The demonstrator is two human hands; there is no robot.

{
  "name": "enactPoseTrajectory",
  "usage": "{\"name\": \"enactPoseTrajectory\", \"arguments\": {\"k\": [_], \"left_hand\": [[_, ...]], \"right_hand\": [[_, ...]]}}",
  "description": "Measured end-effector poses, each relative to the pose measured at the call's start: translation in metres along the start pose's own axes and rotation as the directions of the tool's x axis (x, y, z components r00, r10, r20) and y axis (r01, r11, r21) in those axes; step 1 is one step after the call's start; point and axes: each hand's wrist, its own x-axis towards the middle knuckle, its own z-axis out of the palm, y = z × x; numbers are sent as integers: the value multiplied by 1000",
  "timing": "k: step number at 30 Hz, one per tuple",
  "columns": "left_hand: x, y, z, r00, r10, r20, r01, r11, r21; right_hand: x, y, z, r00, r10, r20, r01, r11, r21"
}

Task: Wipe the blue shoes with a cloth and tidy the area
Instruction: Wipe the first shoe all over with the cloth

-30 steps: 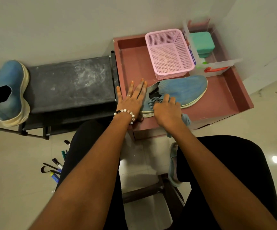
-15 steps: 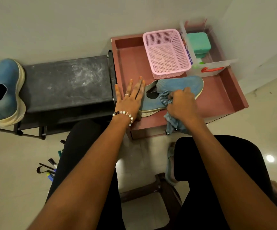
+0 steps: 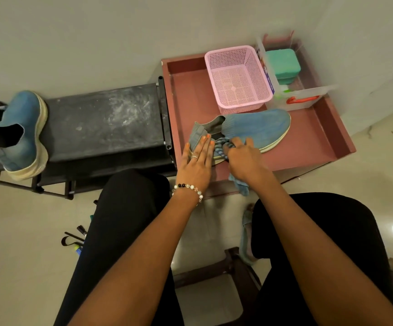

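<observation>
The left hand [image 3: 196, 161] is lying flat, fingers straight, pressing the heel of the blue shoe [image 3: 256, 129] down in the red tray [image 3: 320, 147]. The right hand [image 3: 243, 158], just beside it, is gripping the bunched cloth [image 3: 223, 147] against the shoe's near side. Rubbing toeward while the heel is being pinned should be keeping it steady.

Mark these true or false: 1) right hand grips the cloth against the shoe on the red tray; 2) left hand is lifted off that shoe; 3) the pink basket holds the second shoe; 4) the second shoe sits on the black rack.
1) True: the right hand grips the cloth on the shoe in the red tray.
2) False: the left hand presses flat on its heel.
3) False: the pink basket looks empty.
4) True: the second shoe stands on the black rack.
</observation>
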Motion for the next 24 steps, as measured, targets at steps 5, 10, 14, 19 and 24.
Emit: {"name": "enactPoseTrajectory", "arguments": {"k": [5,10,14,19,24], "left_hand": [[1,1,-4,994,-49,93,56,996,-66],[2,1,-11,990,-28,139,34,999,-41],[2,0,-11,987,-12,161,16,1000,-22],[4,-1,-14,972,-5,236,7,1000,-10],[7,-6,-9,959,21,283,-15,1000,-24]], "right_hand": [[-5,2,-7,998,35,52,-33,998,-44],[-2,-6,3,999,39,4,-39,999,-14],[-4,-2,1,998,47,30,-47,999,0],[-5,-1,-1,999,23,28,-23,999,-31],[-1,-7,9,994,66,-86,-67,998,-5]]}}
